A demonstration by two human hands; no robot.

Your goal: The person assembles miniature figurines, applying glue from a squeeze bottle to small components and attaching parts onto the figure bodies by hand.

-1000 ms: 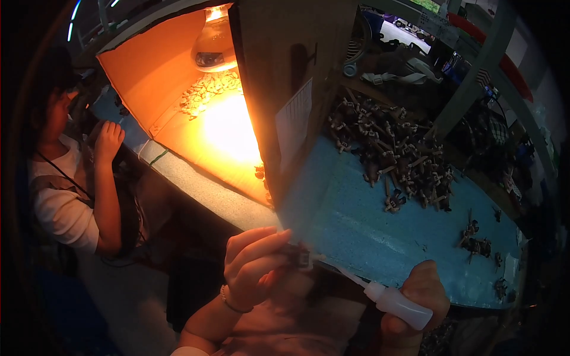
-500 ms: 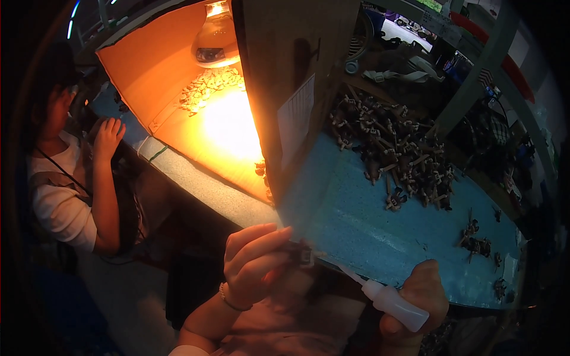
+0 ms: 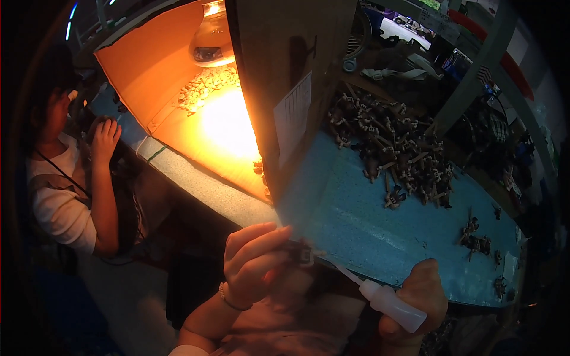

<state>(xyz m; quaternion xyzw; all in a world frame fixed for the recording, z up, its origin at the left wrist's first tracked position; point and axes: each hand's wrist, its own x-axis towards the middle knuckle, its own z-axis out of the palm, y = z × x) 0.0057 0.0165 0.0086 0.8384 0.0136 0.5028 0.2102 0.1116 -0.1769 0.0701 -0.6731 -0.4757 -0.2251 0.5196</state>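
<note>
My left hand (image 3: 254, 264) pinches a small dark figure-like piece (image 3: 304, 255) with a pale square frame on it, held above the near edge of the bench. Wrapped round a white squeeze bottle (image 3: 396, 308) is my right hand (image 3: 426, 291). The bottle's long thin nozzle (image 3: 347, 272) points up and left, its tip close to the piece. I cannot tell whether the tip touches it. Beyond my hands, a heap of similar brown and pale pieces (image 3: 398, 148) lies on the blue bench top (image 3: 356, 207).
A cardboard partition (image 3: 279, 71) stands left of the heap. Behind it a lit lamp (image 3: 212, 38) hangs over a pile of small pale pieces (image 3: 208, 86). Several loose pieces (image 3: 477, 243) lie at the right. Another person (image 3: 65, 202) sits at the left.
The squeeze bottle in my right hand has shifted slightly left, its nozzle tip nearer the piece. My left hand keeps its hold in the same place.
</note>
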